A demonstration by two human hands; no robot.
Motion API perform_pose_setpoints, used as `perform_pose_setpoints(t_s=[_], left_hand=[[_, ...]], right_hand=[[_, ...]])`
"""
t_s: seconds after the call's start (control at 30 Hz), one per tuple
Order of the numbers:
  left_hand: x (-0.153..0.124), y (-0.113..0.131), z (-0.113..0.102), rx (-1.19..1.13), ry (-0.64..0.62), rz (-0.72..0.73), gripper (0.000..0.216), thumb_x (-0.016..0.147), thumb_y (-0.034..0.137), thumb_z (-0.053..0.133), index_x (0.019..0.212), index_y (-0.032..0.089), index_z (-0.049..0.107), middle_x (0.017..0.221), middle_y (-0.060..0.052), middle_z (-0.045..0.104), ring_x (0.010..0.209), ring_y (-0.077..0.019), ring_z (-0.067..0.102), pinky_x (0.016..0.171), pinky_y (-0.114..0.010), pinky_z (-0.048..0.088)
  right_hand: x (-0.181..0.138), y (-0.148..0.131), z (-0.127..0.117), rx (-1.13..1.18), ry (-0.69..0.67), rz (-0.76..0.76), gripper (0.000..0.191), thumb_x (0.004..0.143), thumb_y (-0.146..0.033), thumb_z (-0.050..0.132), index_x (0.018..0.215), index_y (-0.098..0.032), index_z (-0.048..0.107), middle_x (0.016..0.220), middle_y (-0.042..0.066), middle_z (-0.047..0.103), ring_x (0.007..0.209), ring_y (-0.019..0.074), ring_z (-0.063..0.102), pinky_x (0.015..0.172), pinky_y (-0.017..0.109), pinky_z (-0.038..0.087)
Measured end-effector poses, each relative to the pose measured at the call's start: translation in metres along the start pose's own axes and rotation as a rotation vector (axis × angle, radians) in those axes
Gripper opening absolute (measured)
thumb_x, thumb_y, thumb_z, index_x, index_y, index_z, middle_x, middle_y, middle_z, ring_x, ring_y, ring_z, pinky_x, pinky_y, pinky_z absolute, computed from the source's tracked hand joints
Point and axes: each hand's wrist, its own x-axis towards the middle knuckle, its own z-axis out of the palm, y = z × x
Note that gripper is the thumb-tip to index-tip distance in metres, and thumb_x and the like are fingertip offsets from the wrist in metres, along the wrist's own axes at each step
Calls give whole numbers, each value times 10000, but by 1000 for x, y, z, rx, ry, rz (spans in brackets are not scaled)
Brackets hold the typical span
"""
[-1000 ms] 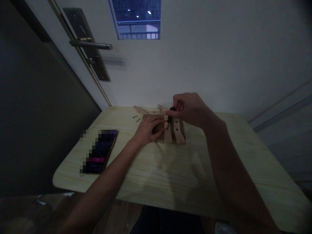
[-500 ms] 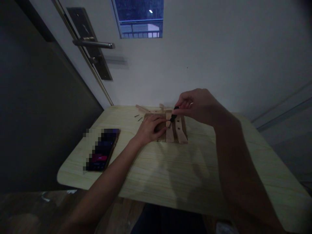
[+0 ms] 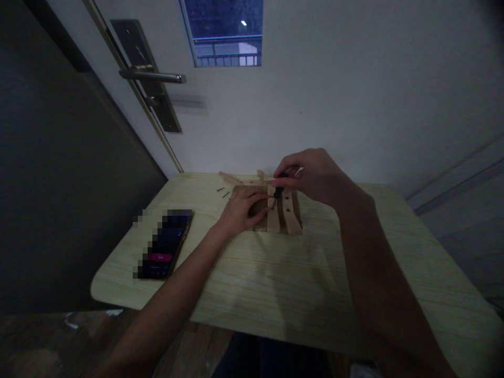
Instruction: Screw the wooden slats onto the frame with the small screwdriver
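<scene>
Our right hand (image 3: 309, 176): fingers wrapped around one black-handled metal screwdriver (image 3: 279, 192), tip down at one pale wooden strip (image 3: 273, 223) on one brown wooden board (image 3: 256, 209), tabletop (image 3: 236, 273). Our left hand (image 3: 239, 211): fingers parted, steadying strip. Change: right wrist swung inward, tip in place; turning, we judge, continues.

A pale wooden table (image 3: 228, 289) with a rounded near left corner stands right by a white door (image 3: 334, 94). The door has a metal handle (image 3: 157, 77) on a long plate (image 3: 167, 116) and a window (image 3: 224, 18), through which a railing (image 3: 228, 38) and a small bright light (image 3: 243, 23) show in bluish gloom. A dark surface (image 3: 59, 184) fills the left side. Below the table lies a brown wood-look floor (image 3: 189, 349). The room is dim, with soft shadows across the table.
</scene>
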Motion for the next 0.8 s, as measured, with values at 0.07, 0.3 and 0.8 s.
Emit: perform_pose_setpoints(t_s=[0.07, 0.3, 0.8], left_hand=[[1, 1, 0, -8, -3, -1, 362, 943, 382, 615, 1248, 197, 676, 1253, -119, 701, 1216, -297, 635, 1036, -513, 503], [4, 2, -1, 8, 24, 5, 353, 931, 379, 625, 1222, 190, 691, 1221, -128, 713, 1170, -302, 653, 1009, -515, 514], [4, 5, -4, 24, -41, -96, 361, 866, 438, 612, 1117, 192, 695, 1239, -130, 697, 1180, -321, 622, 1021, -533, 478]], right_hand=[[1, -4, 5, -114, 46, 33, 211, 788, -307, 805, 698, -176, 666, 674, -9, 627, 624, 112, 521, 644, 276, 368], [-7, -6, -5, -1, 71, -101, 133, 806, -240, 763, 913, -180, 710, 941, 31, 713, 687, 113, 578, 688, 266, 422], [-9, -27, 15, 97, -511, -8, 388, 651, 119, 475, 799, -177, 677, 813, 29, 730, 723, 149, 641, 681, 259, 494]])
